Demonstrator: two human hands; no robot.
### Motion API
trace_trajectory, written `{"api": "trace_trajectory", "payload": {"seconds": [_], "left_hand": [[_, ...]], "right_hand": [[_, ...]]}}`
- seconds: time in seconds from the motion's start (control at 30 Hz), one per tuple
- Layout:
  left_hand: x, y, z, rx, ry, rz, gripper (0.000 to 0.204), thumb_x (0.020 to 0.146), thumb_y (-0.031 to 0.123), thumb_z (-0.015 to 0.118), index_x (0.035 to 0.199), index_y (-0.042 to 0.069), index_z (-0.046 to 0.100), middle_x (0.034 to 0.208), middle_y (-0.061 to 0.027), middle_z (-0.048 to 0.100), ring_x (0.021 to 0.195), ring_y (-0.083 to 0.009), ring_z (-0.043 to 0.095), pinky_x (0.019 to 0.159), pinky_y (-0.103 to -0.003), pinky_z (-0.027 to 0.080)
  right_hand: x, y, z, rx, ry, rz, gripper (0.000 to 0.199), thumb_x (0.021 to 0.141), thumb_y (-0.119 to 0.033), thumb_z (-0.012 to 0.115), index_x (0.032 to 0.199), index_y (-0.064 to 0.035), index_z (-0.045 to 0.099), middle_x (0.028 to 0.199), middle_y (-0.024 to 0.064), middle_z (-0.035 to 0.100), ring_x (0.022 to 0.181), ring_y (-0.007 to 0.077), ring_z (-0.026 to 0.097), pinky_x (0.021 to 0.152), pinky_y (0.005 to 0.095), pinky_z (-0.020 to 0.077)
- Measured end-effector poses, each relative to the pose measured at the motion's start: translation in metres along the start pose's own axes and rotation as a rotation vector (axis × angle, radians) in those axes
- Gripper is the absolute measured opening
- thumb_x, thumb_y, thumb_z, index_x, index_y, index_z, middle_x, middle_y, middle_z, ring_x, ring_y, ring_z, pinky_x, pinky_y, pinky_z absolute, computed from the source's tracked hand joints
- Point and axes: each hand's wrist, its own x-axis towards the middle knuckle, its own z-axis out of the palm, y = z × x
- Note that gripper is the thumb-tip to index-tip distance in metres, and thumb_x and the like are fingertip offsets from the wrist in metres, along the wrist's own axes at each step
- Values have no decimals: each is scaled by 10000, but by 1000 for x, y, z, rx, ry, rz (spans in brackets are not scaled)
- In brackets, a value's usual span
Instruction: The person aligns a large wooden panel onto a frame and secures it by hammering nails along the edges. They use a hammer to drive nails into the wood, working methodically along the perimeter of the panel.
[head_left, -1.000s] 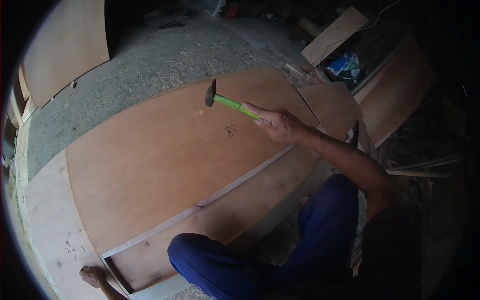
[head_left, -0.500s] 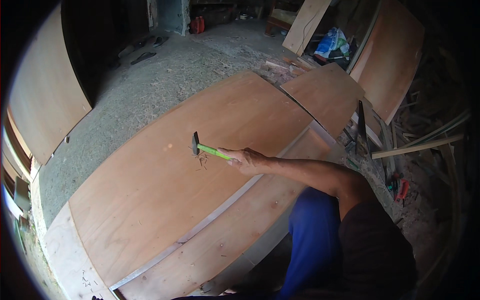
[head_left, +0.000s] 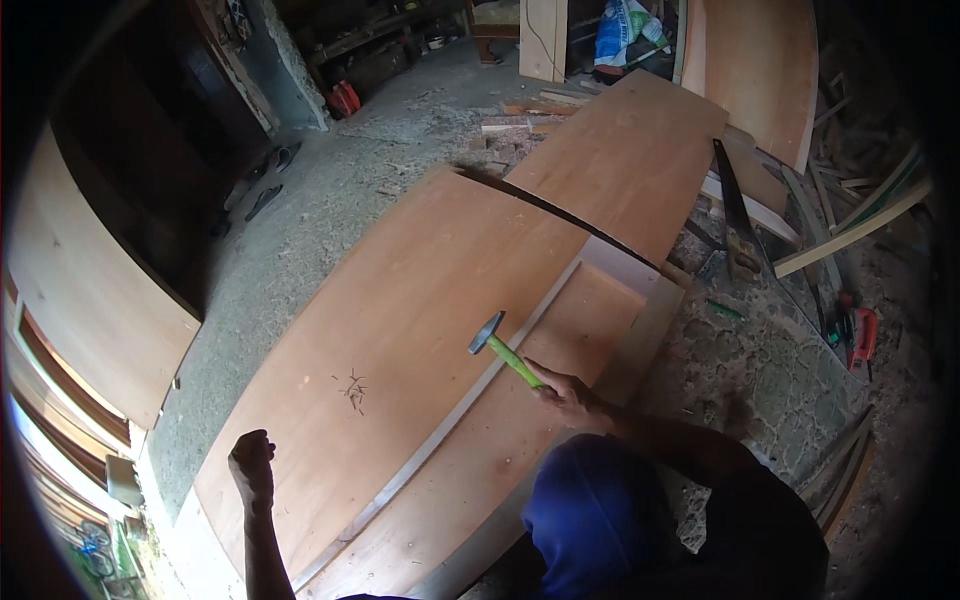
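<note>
My right hand (head_left: 565,395) grips the green handle of a hammer (head_left: 508,352); its dark metal head points away from me, over the pale strip along the wooden panel. My left hand (head_left: 252,465) is closed in a fist above the left part of a large plywood sheet (head_left: 400,290). Whatever the fist may hold is hidden. Between the two hands, a small heap of nails (head_left: 352,390) lies loose on the plywood. Nearest me runs a wooden board section (head_left: 450,480) beside the pale strip (head_left: 440,425).
Beyond the sheet's far end lies another plywood piece (head_left: 620,170), with a dark gap between. A handsaw (head_left: 735,205) rests at the right among wood offcuts. Panels lean at left (head_left: 90,290) and back right (head_left: 750,70). A red-handled tool (head_left: 862,335) lies on the rough floor.
My right hand has drawn the hammer back from the nails, toward me and to the right. My left fist has come into view at the left. The whole view has turned.
</note>
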Motion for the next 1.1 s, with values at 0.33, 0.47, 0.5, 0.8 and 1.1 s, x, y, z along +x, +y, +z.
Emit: {"api": "trace_trajectory", "payload": {"seconds": [0.33, 0.47, 0.5, 0.8, 1.1], "left_hand": [[-12, 113, 281, -270, -349, 6, 134, 948, 114, 640, 1042, 65, 722, 939, -43, 664, 796, -120, 638, 673, -280, 543], [-13, 125, 339, -189, -306, 107, 131, 946, 60, 613, 1033, 57, 712, 900, -58, 669, 745, -131, 645, 650, -276, 537], [-12, 133, 347, -244, -373, -60, 145, 953, 67, 596, 1046, 43, 705, 890, -66, 683, 737, -138, 657, 650, -276, 538], [5, 105, 399, -41, -207, 76, 166, 933, 57, 580, 1053, 37, 694, 883, -80, 697, 791, -140, 663, 699, -297, 534], [13, 105, 399, -189, -315, -110, 156, 939, 71, 586, 1080, 39, 643, 855, -31, 664, 740, -108, 598, 653, -279, 497]], "right_hand": [[-25, 51, -53, 127, 234, 233, 633, 991, -139, 571, 1566, -101, 309, 805, 50, 557, 681, 111, 526, 637, 279, 469], [1, 48, -102, -34, 336, 192, 621, 979, -185, 613, 1536, -95, 352, 822, 153, 603, 701, 208, 611, 663, 355, 506], [9, 53, -119, -101, 364, 175, 608, 975, -199, 625, 1519, -92, 374, 826, 178, 615, 705, 233, 633, 667, 375, 515], [49, 122, -191, -236, 561, 204, 322, 972, -215, 622, 1220, -22, 551, 890, 151, 620, 790, 259, 625, 714, 371, 502], [39, 107, -196, -182, 466, 400, 252, 975, -264, 609, 1052, -30, 557, 831, 143, 583, 768, 290, 611, 695, 427, 478]]}}
